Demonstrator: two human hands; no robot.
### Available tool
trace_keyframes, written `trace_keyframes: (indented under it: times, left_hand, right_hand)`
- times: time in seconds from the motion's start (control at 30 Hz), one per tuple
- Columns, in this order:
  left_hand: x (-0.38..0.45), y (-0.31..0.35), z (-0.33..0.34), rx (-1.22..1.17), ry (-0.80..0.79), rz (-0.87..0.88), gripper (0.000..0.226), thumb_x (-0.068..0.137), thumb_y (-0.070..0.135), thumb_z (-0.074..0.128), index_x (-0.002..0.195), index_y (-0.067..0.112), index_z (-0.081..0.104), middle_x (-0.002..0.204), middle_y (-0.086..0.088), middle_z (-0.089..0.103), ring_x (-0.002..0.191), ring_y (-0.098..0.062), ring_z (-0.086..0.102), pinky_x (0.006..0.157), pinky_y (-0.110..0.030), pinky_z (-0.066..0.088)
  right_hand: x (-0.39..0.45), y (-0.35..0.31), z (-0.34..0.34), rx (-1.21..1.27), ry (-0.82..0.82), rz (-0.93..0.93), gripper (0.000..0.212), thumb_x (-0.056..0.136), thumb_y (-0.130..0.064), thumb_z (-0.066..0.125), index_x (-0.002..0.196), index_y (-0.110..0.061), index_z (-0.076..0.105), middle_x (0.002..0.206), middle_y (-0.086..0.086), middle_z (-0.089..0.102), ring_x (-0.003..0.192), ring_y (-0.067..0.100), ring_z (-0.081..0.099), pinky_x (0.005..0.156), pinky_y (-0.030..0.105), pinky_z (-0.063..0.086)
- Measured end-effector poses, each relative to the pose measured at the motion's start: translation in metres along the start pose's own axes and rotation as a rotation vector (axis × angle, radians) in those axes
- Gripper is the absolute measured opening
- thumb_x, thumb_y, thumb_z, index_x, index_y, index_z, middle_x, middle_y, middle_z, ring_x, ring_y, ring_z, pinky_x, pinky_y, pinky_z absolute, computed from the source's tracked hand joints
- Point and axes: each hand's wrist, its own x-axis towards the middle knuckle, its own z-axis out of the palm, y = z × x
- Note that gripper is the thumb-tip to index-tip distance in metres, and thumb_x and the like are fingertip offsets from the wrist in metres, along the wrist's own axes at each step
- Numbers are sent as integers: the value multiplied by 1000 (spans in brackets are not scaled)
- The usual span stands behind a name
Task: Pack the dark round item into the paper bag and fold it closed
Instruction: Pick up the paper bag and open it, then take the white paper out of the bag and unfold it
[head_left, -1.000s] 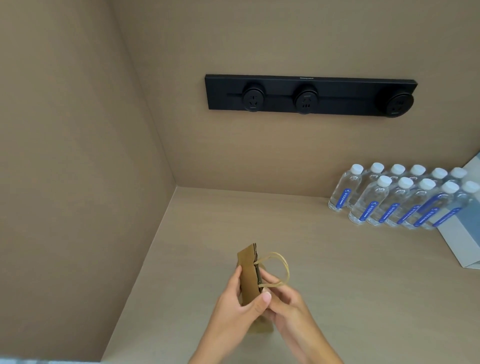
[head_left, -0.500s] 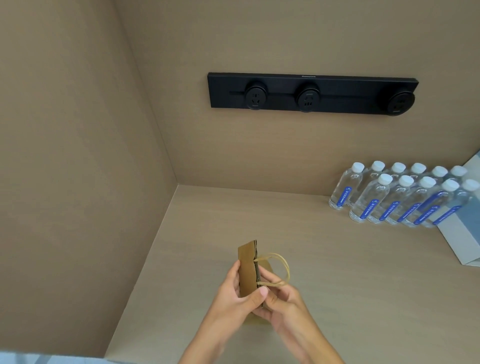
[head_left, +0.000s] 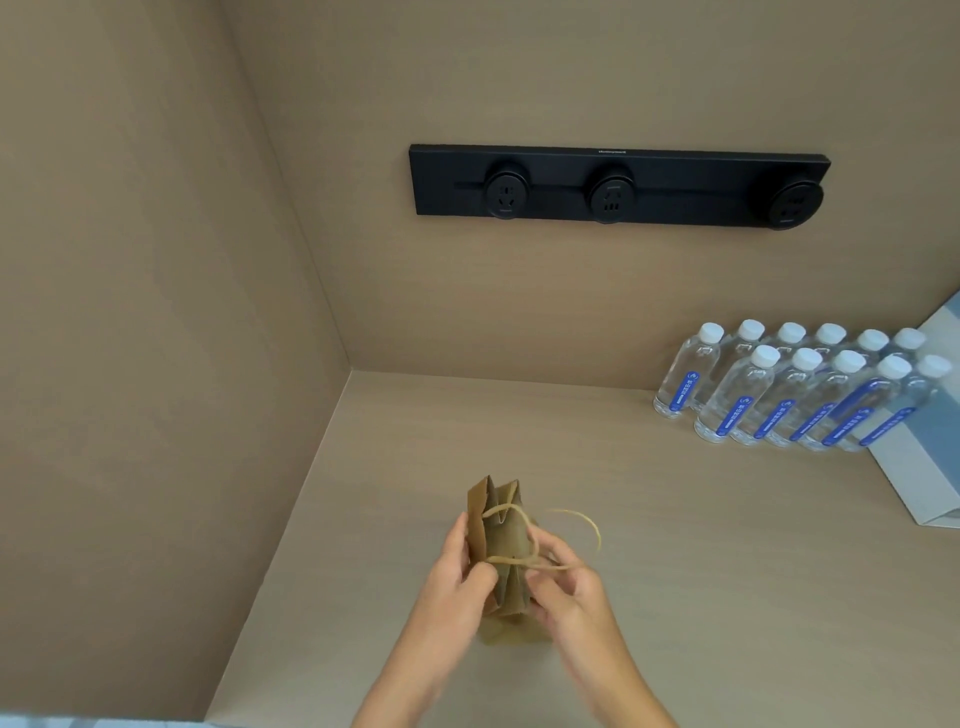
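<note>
A small brown paper bag (head_left: 500, 545) stands upright on the beige counter, its top pressed narrow. My left hand (head_left: 457, 577) grips the bag's left side at mid height. My right hand (head_left: 563, 587) pinches the bag's right side, with one twine handle (head_left: 582, 525) looping out past its fingers and another crossing the bag's front. The dark round item is not visible; the bag's inside is hidden.
Several water bottles (head_left: 789, 387) with white caps stand at the back right. A white and blue box (head_left: 930, 467) lies beside them at the right edge. A black socket rail (head_left: 618, 187) is on the back wall. A wall closes the left side.
The bag's top has spread slightly into two flaps, and the twine handles have swung out wider to the right. Both hands have shifted their grip lower on the bag.
</note>
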Motion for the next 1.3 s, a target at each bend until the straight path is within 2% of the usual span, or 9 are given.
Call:
trace_keyframes:
  times: [0.1, 0.2, 0.33, 0.6, 0.7, 0.83, 0.9, 1.07, 1.3]
  left_hand:
    - [-4, 8, 3, 318, 77, 60, 75, 82, 19, 43, 150, 38, 21, 109, 28, 62, 92, 18, 57, 75, 2, 40]
    - [-4, 12, 6, 505, 162, 98, 59, 81, 11, 46, 136, 31, 44, 88, 5, 68, 81, -18, 59, 63, -22, 44]
    - [3, 27, -13, 656, 316, 95, 26, 77, 4, 48, 57, 17, 39, 56, -4, 40, 68, -39, 41, 59, -38, 35]
    - [26, 61, -22, 904, 319, 116, 15, 82, 10, 41, 68, 15, 38, 67, -3, 39, 72, -37, 42, 60, -33, 33]
    - [30, 69, -12, 905, 338, 126, 15, 85, 13, 43, 71, 16, 42, 73, -6, 48, 73, -37, 45, 60, -34, 38]
    - [31, 64, 2, 718, 516, 250, 10, 85, 8, 52, 86, 18, 51, 74, -3, 58, 72, -36, 56, 63, -39, 46]
    - [32, 60, 8, 617, 522, 357, 21, 81, -5, 49, 83, 16, 47, 72, -1, 57, 68, -32, 53, 60, -42, 46]
    - [35, 49, 15, 556, 395, 475, 35, 80, -15, 43, 69, 14, 61, 105, 5, 58, 92, -19, 56, 69, -26, 42]
    - [20, 49, 19, 792, 208, 123, 33, 89, 41, 50, 118, 31, 59, 135, 12, 45, 113, -24, 57, 82, -29, 38]
  right_hand:
    - [3, -1, 5, -271, 115, -59, 58, 74, 6, 49, 120, -29, 55, 91, 5, 75, 63, 10, 68, 57, 19, 53]
    - [4, -7, 10, -323, 147, -35, 62, 79, 9, 49, 121, -36, 45, 84, 20, 61, 45, 20, 59, 43, 27, 52]
    - [-1, -22, 0, -408, 215, -102, 73, 76, 6, 46, 114, -55, 38, 65, 11, 39, 42, 21, 40, 37, 25, 41]
    - [-28, -41, -12, -841, 43, -40, 51, 71, -16, 51, 108, -51, 40, 62, -8, 45, 48, 5, 39, 49, 20, 36]
    - [-32, -48, -12, -1085, -17, 3, 42, 74, -40, 58, 112, -48, 41, 110, -12, 42, 94, 4, 51, 80, 22, 47]
    - [-30, -64, -24, -1365, -51, -164, 57, 67, -59, 59, 118, -35, 54, 154, -14, -15, 144, 12, -5, 108, 35, 26]
    - [-27, -71, -33, -1432, -121, -182, 53, 72, -54, 62, 121, -32, 56, 151, -20, -1, 145, 9, -8, 108, 33, 22]
    - [-19, -76, -40, -1118, -57, -248, 53, 77, 15, 41, 101, -21, 71, 112, -8, 62, 105, 18, 59, 88, 16, 43]
    - [-10, -79, -17, -1258, 188, -182, 13, 90, -32, 43, 82, -23, 40, 69, -5, 53, 69, 25, 52, 57, 36, 46]
